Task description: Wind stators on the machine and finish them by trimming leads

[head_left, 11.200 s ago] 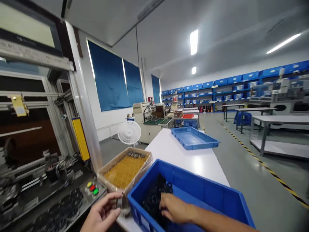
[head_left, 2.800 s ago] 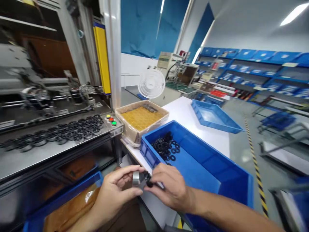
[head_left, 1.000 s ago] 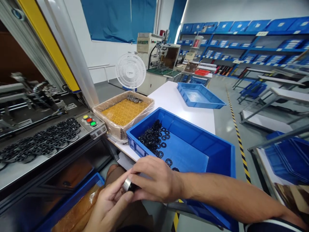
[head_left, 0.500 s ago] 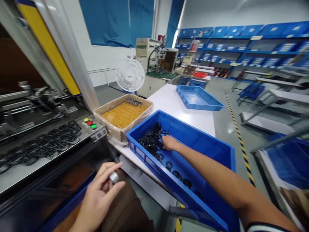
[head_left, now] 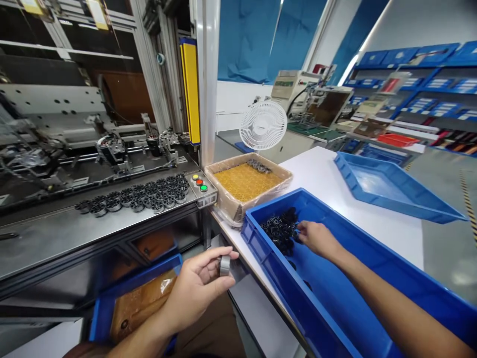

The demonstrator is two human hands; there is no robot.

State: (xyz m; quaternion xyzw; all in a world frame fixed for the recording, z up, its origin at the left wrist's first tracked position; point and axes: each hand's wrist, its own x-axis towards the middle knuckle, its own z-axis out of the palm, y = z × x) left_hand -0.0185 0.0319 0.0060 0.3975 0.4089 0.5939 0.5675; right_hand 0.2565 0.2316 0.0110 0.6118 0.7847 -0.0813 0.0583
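Note:
My left hand [head_left: 199,288] is low in the middle, fingers pinched around a small grey metal ring [head_left: 224,265], held in the air beside the table edge. My right hand [head_left: 316,237] reaches into the big blue bin [head_left: 261,246], fingertips closed in the heap of black ring parts [head_left: 280,229] at the bin's far left corner. What the fingers grip there is hidden among the parts.
A cardboard box with a yellow liner [head_left: 246,181] stands behind the bin. A machine bench [head_left: 67,233] on the left carries rows of black rings [head_left: 141,195] and three coloured buttons [head_left: 198,182]. A blue tray [head_left: 387,188], a white fan [head_left: 263,125], and a blue crate under the bench [head_left: 130,303] surround me.
The view has swung left toward the machine. My right hand stays in the heap of black parts. My left hand keeps the grey ring, turned a little more upright.

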